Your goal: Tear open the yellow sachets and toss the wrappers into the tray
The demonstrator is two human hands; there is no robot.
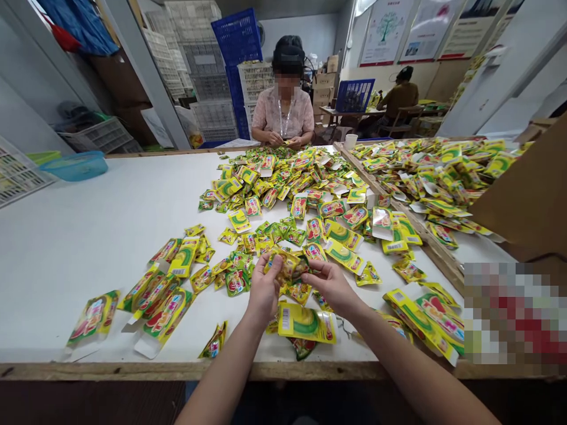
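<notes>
Over white bench (133, 200): gripping yellow packet (290, 268) in left fingers (275, 265), pinching right end with right fingers (317, 278); lying lengthwise hand-to-hand.

One left hand (264, 283) and one right hand (332, 286) of the wearer, and two other people (283, 112), are in view. There are one white cup (350, 141), one blue basin (80, 166), one wooden divider (432, 243) and four posters (386, 32); the packets (237, 282) and small boxes (183, 257) overlap too much to count.

Glossy, crinkled yellow-and-green sachets (289, 267) are bunched between the left hand (264, 284) and right hand (333, 285).
</notes>
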